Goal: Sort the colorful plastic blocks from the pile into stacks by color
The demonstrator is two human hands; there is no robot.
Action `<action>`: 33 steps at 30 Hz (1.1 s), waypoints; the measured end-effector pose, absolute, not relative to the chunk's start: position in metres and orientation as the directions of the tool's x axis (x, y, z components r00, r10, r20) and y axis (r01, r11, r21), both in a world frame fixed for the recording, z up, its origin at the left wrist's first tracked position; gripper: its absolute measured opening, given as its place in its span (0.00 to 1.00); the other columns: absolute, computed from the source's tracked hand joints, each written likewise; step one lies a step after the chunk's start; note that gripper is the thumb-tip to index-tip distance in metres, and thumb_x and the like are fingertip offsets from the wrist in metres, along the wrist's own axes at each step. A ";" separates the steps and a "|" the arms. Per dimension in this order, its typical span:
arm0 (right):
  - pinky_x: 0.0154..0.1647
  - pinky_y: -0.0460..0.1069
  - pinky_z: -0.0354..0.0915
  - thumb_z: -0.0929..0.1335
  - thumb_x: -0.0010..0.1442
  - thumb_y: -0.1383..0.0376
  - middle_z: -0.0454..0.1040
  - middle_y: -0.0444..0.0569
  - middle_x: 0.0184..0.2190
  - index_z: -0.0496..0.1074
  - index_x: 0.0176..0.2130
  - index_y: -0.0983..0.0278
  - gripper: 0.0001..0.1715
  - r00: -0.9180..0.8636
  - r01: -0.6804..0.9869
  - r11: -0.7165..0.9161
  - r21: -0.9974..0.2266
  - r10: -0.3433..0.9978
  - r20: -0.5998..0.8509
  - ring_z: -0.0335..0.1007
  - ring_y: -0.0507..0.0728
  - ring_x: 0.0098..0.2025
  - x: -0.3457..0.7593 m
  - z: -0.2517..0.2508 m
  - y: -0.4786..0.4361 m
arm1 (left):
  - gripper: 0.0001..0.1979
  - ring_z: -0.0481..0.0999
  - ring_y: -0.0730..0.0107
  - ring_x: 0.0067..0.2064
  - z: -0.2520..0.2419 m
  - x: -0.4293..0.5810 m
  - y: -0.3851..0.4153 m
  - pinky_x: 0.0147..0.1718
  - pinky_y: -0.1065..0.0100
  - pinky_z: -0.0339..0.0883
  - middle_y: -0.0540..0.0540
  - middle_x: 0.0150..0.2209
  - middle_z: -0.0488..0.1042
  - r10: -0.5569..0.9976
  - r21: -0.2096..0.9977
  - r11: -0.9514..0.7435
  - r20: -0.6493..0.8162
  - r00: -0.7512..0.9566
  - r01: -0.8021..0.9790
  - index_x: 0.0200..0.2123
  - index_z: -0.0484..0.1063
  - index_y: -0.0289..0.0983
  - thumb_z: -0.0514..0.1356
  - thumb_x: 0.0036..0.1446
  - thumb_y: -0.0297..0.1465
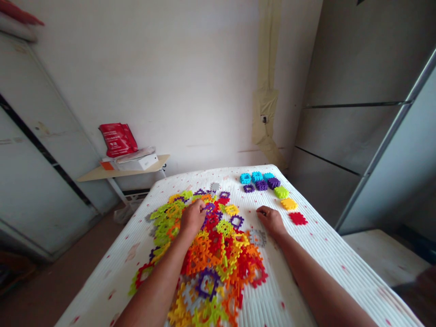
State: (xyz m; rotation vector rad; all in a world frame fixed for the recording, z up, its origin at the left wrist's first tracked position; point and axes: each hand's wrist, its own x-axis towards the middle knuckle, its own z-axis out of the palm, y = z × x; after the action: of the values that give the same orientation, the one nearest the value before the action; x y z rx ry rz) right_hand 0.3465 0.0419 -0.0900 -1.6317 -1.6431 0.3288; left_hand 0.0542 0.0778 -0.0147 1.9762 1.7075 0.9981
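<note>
White worktop [323, 236], eleven o'clock: left hand [193, 220] is pinching a purple toothed plastic piece [210, 207], possibly snagging neighbours; right hand [271, 220] curled, contents unclear.

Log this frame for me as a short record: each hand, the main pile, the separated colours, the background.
Left hand: fingers at a purple piece; grip unclear
Right hand: curled, beyond a grey piece; contents unclear
Mixed pile: multicoloured, notched pieces
Separated, far right: cyan stacks, purple stacks, lime stack, yellow stack; red, height unclear
Background: red bag above white box
</note>
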 end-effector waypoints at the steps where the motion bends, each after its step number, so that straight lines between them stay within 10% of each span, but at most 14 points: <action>1: 0.39 0.49 0.64 0.60 0.53 0.62 0.77 0.48 0.33 0.74 0.34 0.63 0.15 0.132 0.732 0.139 -0.668 0.932 0.338 0.71 0.57 0.36 0.346 -0.090 0.042 | 0.02 0.72 0.67 0.32 -0.014 0.051 0.073 0.36 0.67 0.63 0.50 0.26 0.71 0.959 0.720 -0.217 0.282 0.009 0.659 0.26 0.69 0.38 0.57 0.46 0.27; 13: 0.35 0.49 0.66 0.62 0.56 0.62 0.75 0.50 0.37 0.72 0.42 0.62 0.15 -0.072 0.756 0.329 -0.566 0.901 0.428 0.70 0.54 0.31 0.316 -0.065 0.024 | 0.23 0.69 0.73 0.23 -0.036 0.047 0.036 0.25 0.70 0.62 0.51 0.24 0.72 0.998 0.998 -0.057 0.058 -0.028 0.023 0.40 0.70 0.33 0.63 0.38 0.38; 19: 0.51 0.54 0.63 0.66 0.56 0.64 0.67 0.55 0.54 0.64 0.55 0.62 0.26 -0.482 0.674 0.681 -0.285 0.698 0.530 0.63 0.59 0.53 0.255 -0.033 0.009 | 0.29 0.68 0.75 0.24 -0.036 0.049 0.033 0.25 0.72 0.60 0.53 0.25 0.71 1.000 0.999 -0.005 0.006 0.011 -0.035 0.47 0.64 0.36 0.64 0.39 0.35; 33: 0.46 0.50 0.62 0.66 0.57 0.65 0.70 0.53 0.48 0.67 0.51 0.64 0.20 -0.693 0.672 0.740 -0.016 0.637 0.337 0.64 0.58 0.45 0.224 -0.010 0.026 | 0.34 0.66 0.78 0.21 -0.041 0.046 0.038 0.21 0.74 0.56 0.56 0.23 0.68 0.994 0.985 0.098 -0.091 0.052 -0.141 0.51 0.62 0.37 0.66 0.38 0.35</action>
State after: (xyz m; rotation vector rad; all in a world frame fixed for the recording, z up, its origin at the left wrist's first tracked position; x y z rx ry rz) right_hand 0.2238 0.0257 -0.0098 -1.0163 -2.6206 -0.1553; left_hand 0.0461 0.0382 -0.0410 1.0561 1.1139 1.1710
